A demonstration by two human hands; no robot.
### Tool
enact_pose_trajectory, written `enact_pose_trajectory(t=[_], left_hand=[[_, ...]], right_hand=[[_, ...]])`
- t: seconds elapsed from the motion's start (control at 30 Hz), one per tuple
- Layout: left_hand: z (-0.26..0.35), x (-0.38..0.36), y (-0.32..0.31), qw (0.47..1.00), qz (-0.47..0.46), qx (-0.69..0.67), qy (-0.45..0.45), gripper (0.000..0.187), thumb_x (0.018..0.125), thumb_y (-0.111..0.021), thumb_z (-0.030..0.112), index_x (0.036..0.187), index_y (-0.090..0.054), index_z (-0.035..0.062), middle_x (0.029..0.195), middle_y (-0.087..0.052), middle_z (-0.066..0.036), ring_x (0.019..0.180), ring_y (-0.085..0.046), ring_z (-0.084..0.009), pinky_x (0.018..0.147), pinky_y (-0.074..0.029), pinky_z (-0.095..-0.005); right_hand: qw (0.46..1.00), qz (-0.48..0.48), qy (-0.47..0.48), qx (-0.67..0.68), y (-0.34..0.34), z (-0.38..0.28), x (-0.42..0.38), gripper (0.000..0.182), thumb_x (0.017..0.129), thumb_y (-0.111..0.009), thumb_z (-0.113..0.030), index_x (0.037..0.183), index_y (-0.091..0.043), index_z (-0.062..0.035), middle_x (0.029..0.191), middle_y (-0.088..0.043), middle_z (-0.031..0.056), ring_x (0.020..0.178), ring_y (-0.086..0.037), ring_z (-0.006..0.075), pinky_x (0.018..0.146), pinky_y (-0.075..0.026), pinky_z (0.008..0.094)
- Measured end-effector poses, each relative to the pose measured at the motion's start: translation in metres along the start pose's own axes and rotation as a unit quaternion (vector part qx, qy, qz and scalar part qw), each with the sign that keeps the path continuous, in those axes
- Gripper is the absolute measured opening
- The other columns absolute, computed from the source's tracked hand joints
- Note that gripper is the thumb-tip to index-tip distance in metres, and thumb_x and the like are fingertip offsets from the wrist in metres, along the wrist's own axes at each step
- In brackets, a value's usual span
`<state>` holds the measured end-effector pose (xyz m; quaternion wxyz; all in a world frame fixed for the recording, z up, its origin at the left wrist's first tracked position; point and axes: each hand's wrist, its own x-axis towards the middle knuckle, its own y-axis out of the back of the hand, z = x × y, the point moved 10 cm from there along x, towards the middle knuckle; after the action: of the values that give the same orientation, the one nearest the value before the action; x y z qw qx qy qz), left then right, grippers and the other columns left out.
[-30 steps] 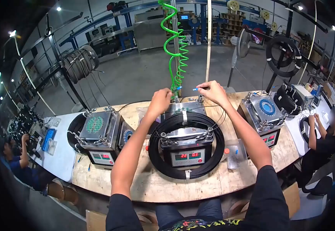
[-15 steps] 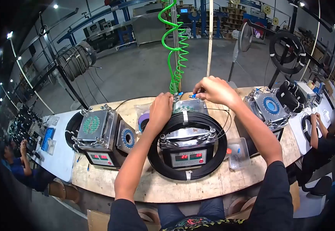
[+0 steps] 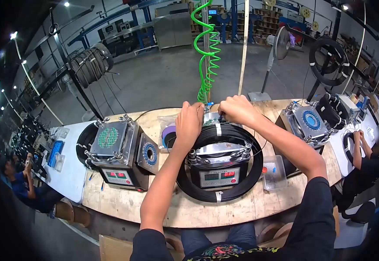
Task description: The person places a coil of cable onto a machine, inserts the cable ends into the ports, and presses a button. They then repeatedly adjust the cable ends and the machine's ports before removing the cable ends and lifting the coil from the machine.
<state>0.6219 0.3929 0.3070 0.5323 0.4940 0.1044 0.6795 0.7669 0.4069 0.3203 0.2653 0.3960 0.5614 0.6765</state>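
Machine: centre unit (image 3: pixel 217 167) on the wooden surface (image 3: pixel 124 202), ringed by a black cable coil (image 3: pixel 241 182).
Left hand (image 3: pixel 189 122): curled at the far top edge; grip hidden, cannot tell.
Right hand (image 3: pixel 237 108): fingers bunched, contents unseen.
Advice: work slowly, keep the thin fibre unkinked.

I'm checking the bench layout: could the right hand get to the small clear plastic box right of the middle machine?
Probably yes. The right hand is at the middle machine's back edge; the clear plastic box sits open beneath that forearm, nothing between.

Black cable coil (image 3: pixel 237 143), green spiral hose (image 3: pixel 207 48)
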Motion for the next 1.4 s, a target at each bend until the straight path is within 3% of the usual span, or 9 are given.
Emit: enact_pose_trajectory(t=[0.3, 0.5, 0.7, 0.73, 0.93, 1.13, 1.23, 1.33, 1.4], left_hand=[[0.002, 0.0, 0.007, 1.0, 0.015, -0.003, -0.002, 0.025, 0.098, -0.071, 0.033, 0.108, -0.081, 0.0128, 0.088, -0.059, -0.019, 0.083, -0.066, -0.039, 0.073, -0.051, -0.0493], [0.001, -0.001, 0.005, 1.0, 0.011, -0.002, -0.006, 0.024, 0.097, -0.073, 0.033, 0.107, -0.081, 0.0127, 0.088, -0.059, -0.019, 0.084, -0.066, -0.0391, 0.074, -0.051, -0.0488], [0.008, -0.003, 0.008, 1.0, 0.003, 0.014, -0.024, 0.023, 0.097, -0.072, 0.032, 0.106, -0.081, 0.0123, 0.091, -0.062, -0.017, 0.085, -0.066, -0.0389, 0.074, -0.051, -0.049], [0.009, -0.002, 0.008, 0.999, 0.002, 0.02, -0.029, 0.023, 0.097, -0.071, 0.031, 0.106, -0.081, 0.0119, 0.092, -0.063, -0.017, 0.085, -0.067, -0.0389, 0.074, -0.052, -0.0492], [0.016, 0.004, -0.01, 0.989, -0.042, 0.117, -0.085, 0.019, 0.099, -0.066, 0.024, 0.108, -0.077, 0.0105, 0.095, -0.068, -0.014, 0.09, -0.07, -0.0385, 0.077, -0.054, -0.0499], [0.024, 0.004, -0.006, 0.985, -0.053, 0.106, -0.125, 0.018, 0.096, -0.07, 0.021, 0.107, -0.077, 0.009, 0.094, -0.067, -0.014, 0.09, -0.07, -0.0359, 0.074, -0.054, -0.0498], [0.028, 0.005, -0.009, 0.976, -0.069, 0.113, -0.173, 0.016, 0.094, -0.072, 0.02, 0.1, -0.078, 0.0067, 0.091, -0.067, -0.014, 0.087, -0.07, -0.0362, 0.074, -0.054, -0.0503], [0.03, 0.008, -0.017, 0.961, -0.123, 0.144, -0.204, 0.016, 0.093, -0.073, 0.02, 0.09, -0.078, 0.0048, 0.088, -0.069, -0.014, 0.084, -0.071, -0.0371, 0.075, -0.055, -0.0497], [0.026, 0.01, -0.023, 0.954, -0.149, 0.146, -0.214, 0.018, 0.091, -0.074, 0.02, 0.085, -0.077, 0.0029, 0.086, -0.07, -0.016, 0.084, -0.071, -0.0377, 0.074, -0.055, -0.0498]], right_hand=[[0.998, 0.005, 0.032, -0.046, 0.001, -0.015, 0.001, 0.003, 0.081, -0.073, -0.008, 0.082, -0.075, -0.0063, 0.087, -0.076, 0.0162, 0.088, -0.076, 0.0365, 0.071, -0.055, 0.0492], [0.99, -0.053, 0.061, -0.119, -0.018, -0.03, 0.02, 0.006, 0.083, -0.073, -0.009, 0.088, -0.076, -0.0066, 0.093, -0.077, 0.0144, 0.091, -0.077, 0.0334, 0.071, -0.056, 0.0483], [0.995, -0.1, -0.008, -0.025, -0.014, -0.005, 0.02, 0.02, 0.079, -0.08, -0.012, 0.098, -0.076, -0.008, 0.1, -0.077, 0.0142, 0.1, -0.076, 0.0345, 0.081, -0.059, 0.0497], [0.991, -0.13, -0.042, 0.008, -0.019, 0.002, 0.02, 0.026, 0.078, -0.082, -0.013, 0.102, -0.075, -0.008, 0.105, -0.076, 0.0158, 0.104, -0.074, 0.0358, 0.087, -0.059, 0.049], [0.991, -0.086, -0.045, 0.089, -0.021, 0.0, 0.016, 0.03, 0.077, -0.083, -0.012, 0.105, -0.073, -0.0063, 0.112, -0.073, 0.0174, 0.113, -0.069, 0.038, 0.092, -0.056, 0.0476], [0.977, -0.159, -0.054, 0.132, -0.047, 0.014, 0.018, 0.038, 0.081, -0.084, -0.02, 0.115, -0.07, -0.008, 0.107, -0.072, 0.0186, 0.111, -0.069, 0.0384, 0.093, -0.056, 0.0473], [0.986, 0.033, -0.031, 0.162, -0.034, 0.026, -0.005, 0.036, 0.091, -0.078, -0.029, 0.119, -0.071, -0.0077, 0.103, -0.074, 0.0207, 0.102, -0.072, 0.0397, 0.089, -0.057, 0.0475], [0.949, 0.044, -0.087, 0.301, -0.008, 0.027, -0.029, 0.038, 0.099, -0.071, -0.034, 0.125, -0.07, -0.0068, 0.104, -0.075, 0.0233, 0.096, -0.074, 0.0406, 0.086, -0.057, 0.0467], [0.926, 0.122, -0.125, 0.334, 0.008, 0.024, -0.056, 0.039, 0.101, -0.069, -0.032, 0.13, -0.067, -0.0056, 0.098, -0.075, 0.0202, 0.085, -0.072, 0.0306, 0.078, -0.055, 0.0405]])
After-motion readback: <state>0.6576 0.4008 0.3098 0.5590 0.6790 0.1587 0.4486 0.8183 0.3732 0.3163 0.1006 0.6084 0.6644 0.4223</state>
